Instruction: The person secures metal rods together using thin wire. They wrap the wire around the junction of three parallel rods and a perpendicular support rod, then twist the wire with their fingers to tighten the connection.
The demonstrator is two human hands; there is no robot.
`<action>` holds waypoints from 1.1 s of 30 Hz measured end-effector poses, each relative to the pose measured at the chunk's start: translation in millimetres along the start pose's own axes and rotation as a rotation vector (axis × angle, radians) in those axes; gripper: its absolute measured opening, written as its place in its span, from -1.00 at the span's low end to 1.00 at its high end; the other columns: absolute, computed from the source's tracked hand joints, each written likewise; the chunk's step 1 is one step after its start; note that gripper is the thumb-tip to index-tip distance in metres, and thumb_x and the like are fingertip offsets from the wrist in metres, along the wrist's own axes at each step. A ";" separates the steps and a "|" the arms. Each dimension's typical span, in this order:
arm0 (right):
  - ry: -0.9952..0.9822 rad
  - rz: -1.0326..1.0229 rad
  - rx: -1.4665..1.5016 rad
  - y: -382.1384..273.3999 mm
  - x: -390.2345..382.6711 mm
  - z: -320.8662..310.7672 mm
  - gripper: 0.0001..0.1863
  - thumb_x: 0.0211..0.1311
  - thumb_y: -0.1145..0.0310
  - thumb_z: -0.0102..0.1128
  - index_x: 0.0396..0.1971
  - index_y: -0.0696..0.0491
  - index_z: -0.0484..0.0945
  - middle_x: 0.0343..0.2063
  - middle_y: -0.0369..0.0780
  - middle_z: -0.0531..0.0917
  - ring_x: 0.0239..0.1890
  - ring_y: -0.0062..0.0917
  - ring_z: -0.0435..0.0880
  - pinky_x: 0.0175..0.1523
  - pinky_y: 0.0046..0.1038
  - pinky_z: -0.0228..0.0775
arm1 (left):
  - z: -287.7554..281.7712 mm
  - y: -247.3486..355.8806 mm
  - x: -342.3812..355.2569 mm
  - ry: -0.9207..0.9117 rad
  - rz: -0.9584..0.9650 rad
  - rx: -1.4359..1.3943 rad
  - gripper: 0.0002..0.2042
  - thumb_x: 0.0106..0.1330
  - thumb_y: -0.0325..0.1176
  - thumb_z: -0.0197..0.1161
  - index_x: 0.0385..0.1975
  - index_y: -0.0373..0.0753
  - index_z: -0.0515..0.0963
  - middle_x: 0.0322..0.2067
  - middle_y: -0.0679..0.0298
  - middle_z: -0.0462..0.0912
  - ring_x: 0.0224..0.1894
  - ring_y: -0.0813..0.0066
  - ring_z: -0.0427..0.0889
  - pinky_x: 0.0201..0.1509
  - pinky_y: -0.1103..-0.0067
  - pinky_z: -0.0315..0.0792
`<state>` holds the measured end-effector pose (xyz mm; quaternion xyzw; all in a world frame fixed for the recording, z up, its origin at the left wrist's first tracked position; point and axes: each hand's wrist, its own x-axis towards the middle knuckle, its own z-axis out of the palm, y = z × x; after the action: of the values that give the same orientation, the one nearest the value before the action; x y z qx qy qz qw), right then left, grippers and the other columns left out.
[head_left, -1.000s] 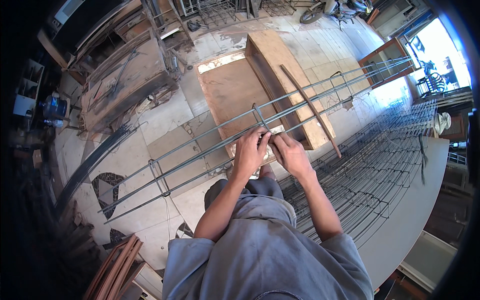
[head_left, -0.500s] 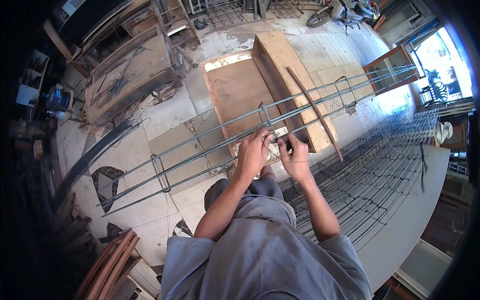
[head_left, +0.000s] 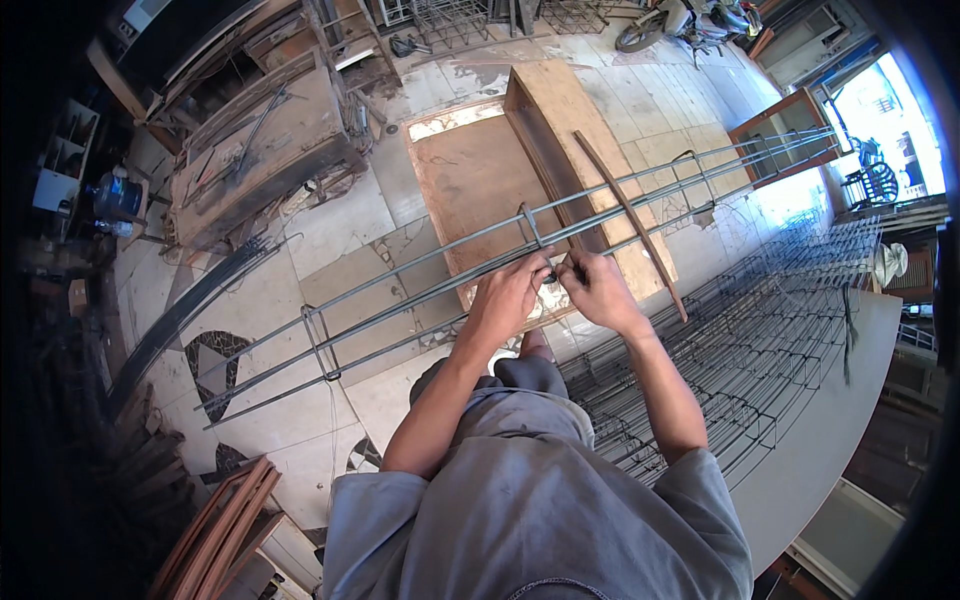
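Observation:
A long, narrow cage of steel reinforcing bars [head_left: 400, 306] runs slantwise in front of me, from lower left to upper right. My left hand [head_left: 508, 293] is closed, thumb and fingers pinched together at the bars beside a square stirrup [head_left: 531, 226]. Just right of it, my right hand [head_left: 603, 290] is closed too, its fingertips almost meeting the left ones at the stirrup's near corner. What the fingertips pinch is too small and too hidden to make out. Another stirrup [head_left: 320, 343] rings the bars at the left.
Under the cage stands a wooden cabinet frame [head_left: 545, 85], with a thin wooden strip [head_left: 630, 225] lying across it. Stacked wire cages [head_left: 720, 370] fill the right side. A worn wooden bench [head_left: 255, 150] stands far left, near bundled rods [head_left: 190, 310]. A motorbike [head_left: 690, 25] is parked at the back.
My right hand has turned inward and risen slightly, its knuckles now facing up. A thin wire seen by it before no longer shows. The left hand stays at the stirrup.

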<state>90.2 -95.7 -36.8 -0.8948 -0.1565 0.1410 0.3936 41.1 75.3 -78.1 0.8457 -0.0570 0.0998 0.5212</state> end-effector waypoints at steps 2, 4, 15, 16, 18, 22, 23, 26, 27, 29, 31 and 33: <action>-0.022 -0.017 -0.030 1.4 5.2 -3.2 -0.82 0.23 0.41 0.18 -0.41 0.26 0.56 -0.48 0.13 0.63 -0.31 0.09 0.66 -0.24 -0.12 0.48 | -1.7 3.3 1.2 -0.013 -0.009 0.029 -0.79 0.45 -0.34 0.20 0.01 -0.12 0.63 -0.26 0.09 0.74 -0.18 -0.01 0.71 -0.16 0.27 0.57; -0.024 -0.038 -0.049 -0.1 8.8 -4.8 -0.83 0.22 0.43 0.18 -0.42 0.25 0.57 -0.51 0.11 0.62 -0.37 0.01 0.66 -0.27 -0.15 0.46 | 1.0 -1.5 1.5 -0.018 -0.024 0.110 -0.78 0.45 -0.33 0.21 0.03 -0.11 0.63 -0.26 0.08 0.74 -0.19 -0.01 0.71 -0.16 0.27 0.57; 0.047 -0.035 -0.016 2.6 -5.7 1.1 -0.76 0.36 0.34 0.21 -0.36 0.25 0.53 -0.54 0.11 0.61 -0.42 0.02 0.66 -0.35 -0.16 0.44 | 1.1 -1.5 1.3 0.017 -0.026 0.032 -0.81 0.37 -0.34 0.30 -0.09 -0.21 0.59 0.02 0.14 0.68 -0.09 0.03 0.70 -0.09 0.31 0.58; 0.081 -0.019 0.029 3.0 -9.1 1.7 -0.77 0.36 0.34 0.22 -0.35 0.25 0.54 -0.55 0.08 0.61 -0.46 -0.05 0.65 -0.37 -0.20 0.43 | -0.7 2.6 -0.4 0.016 -0.056 0.026 -0.81 0.35 -0.34 0.31 -0.10 -0.22 0.58 0.05 0.15 0.66 -0.08 0.04 0.70 -0.08 0.31 0.58; 0.149 0.010 0.123 3.1 -17.5 4.2 -0.78 0.36 0.36 0.24 -0.33 0.25 0.55 -0.57 0.02 0.62 -0.55 -0.21 0.64 -0.41 -0.29 0.41 | -2.9 3.8 -4.4 -0.006 -0.065 0.065 -0.80 0.34 -0.32 0.33 -0.13 -0.23 0.56 0.05 0.13 0.65 -0.10 0.01 0.70 -0.09 0.28 0.58; 0.331 0.045 0.183 30.0 -35.9 25.3 -0.86 0.29 0.45 0.32 -0.33 0.21 0.58 -0.51 -0.08 0.66 -0.58 -0.38 0.60 -0.42 -0.39 0.41 | 2.4 -4.8 -5.5 -0.071 -0.040 0.120 -0.81 0.33 -0.31 0.33 -0.17 -0.24 0.59 -0.14 0.11 0.71 -0.17 0.01 0.71 -0.12 0.28 0.57; 0.347 0.024 0.175 32.3 -36.8 30.4 -0.86 0.28 0.45 0.32 -0.31 0.21 0.59 -0.49 -0.08 0.67 -0.57 -0.38 0.61 -0.41 -0.39 0.42 | 4.2 -3.8 -4.6 -0.083 -0.049 0.107 -0.83 0.33 -0.33 0.33 -0.18 -0.24 0.61 -0.22 0.14 0.74 -0.18 0.05 0.72 -0.11 0.31 0.57; 0.399 -0.046 0.178 35.0 -36.1 45.2 -0.87 0.24 0.49 0.35 -0.26 0.19 0.62 -0.40 -0.08 0.69 -0.51 -0.40 0.64 -0.38 -0.39 0.46 | 5.9 3.6 -0.1 -0.045 -0.130 0.040 -0.84 0.35 -0.30 0.31 -0.25 -0.26 0.63 -0.35 0.11 0.73 -0.24 0.03 0.72 -0.15 0.30 0.56; 0.407 -0.047 0.188 34.8 -35.8 47.8 -0.87 0.24 0.49 0.35 -0.26 0.19 0.62 -0.40 -0.08 0.68 -0.50 -0.40 0.64 -0.38 -0.40 0.46 | 6.9 4.8 1.1 -0.041 -0.138 0.052 -0.84 0.36 -0.29 0.30 -0.26 -0.26 0.63 -0.35 0.11 0.73 -0.25 0.02 0.72 -0.17 0.30 0.56; 0.420 -0.051 0.208 30.8 -34.3 52.0 -0.88 0.25 0.50 0.34 -0.26 0.19 0.63 -0.41 -0.08 0.68 -0.50 -0.40 0.65 -0.37 -0.41 0.46 | 8.5 6.4 3.0 -0.029 -0.156 0.075 -0.82 0.39 -0.27 0.27 -0.28 -0.26 0.63 -0.36 0.10 0.73 -0.27 0.00 0.72 -0.21 0.30 0.55; 0.408 -0.001 0.252 27.3 -35.7 57.8 -0.87 0.25 0.51 0.34 -0.24 0.20 0.62 -0.40 -0.09 0.69 -0.48 -0.42 0.66 -0.36 -0.42 0.47 | 8.9 7.4 3.9 -0.033 -0.150 0.128 -0.81 0.40 -0.25 0.25 -0.27 -0.25 0.64 -0.36 0.10 0.73 -0.27 0.00 0.71 -0.23 0.30 0.54; 0.390 0.059 0.336 26.5 -37.4 62.7 -0.87 0.26 0.51 0.34 -0.24 0.21 0.62 -0.40 -0.10 0.70 -0.47 -0.42 0.67 -0.36 -0.43 0.47 | 10.0 6.3 3.8 -0.022 -0.136 0.150 -0.81 0.41 -0.24 0.24 -0.27 -0.24 0.64 -0.36 0.11 0.73 -0.28 0.00 0.71 -0.24 0.29 0.54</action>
<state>37.1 -85.9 -92.6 -0.8314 -0.0260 0.0014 0.5550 44.6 63.6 -76.2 0.8852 0.0024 0.0586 0.4615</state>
